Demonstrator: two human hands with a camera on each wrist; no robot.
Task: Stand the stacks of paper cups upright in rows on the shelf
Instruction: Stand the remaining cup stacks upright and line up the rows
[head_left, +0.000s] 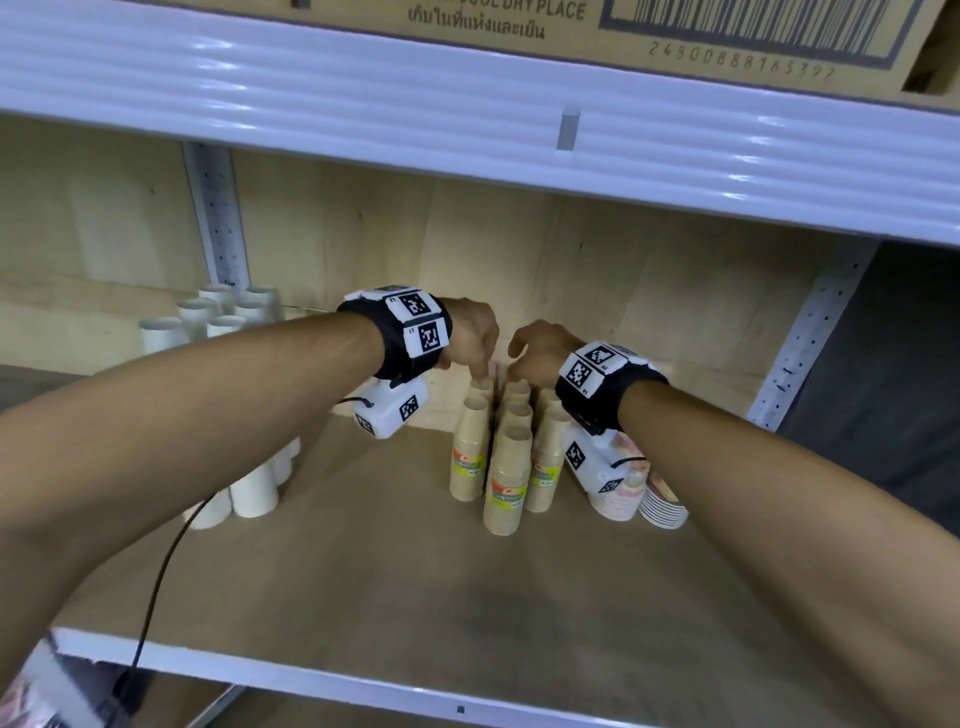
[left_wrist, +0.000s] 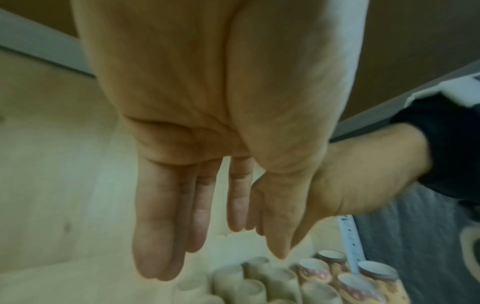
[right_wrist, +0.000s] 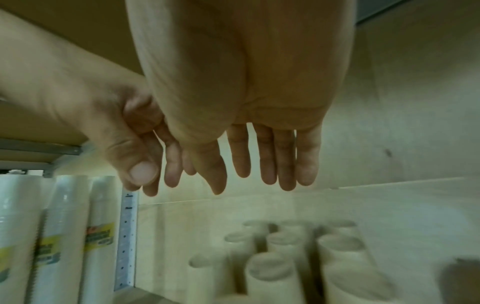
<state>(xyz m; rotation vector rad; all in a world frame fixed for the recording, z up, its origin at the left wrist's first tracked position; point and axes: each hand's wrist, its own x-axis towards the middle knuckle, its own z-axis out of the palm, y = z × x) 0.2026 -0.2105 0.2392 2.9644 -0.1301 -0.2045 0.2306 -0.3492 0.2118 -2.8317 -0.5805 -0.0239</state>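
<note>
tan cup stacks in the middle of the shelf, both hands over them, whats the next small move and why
Probably draw both hands back out. The tan cup stacks already stand upright in tidy rows, and the left hand and right hand hang above their tops with straight fingers, with no grip on anything. The white stacks also stand upright.

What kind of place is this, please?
Probably a shop or stockroom: white metal shelving, many wrapped stacks of paper cups standing in rows, and a cardboard carton with a barcode on the shelf above.
</note>
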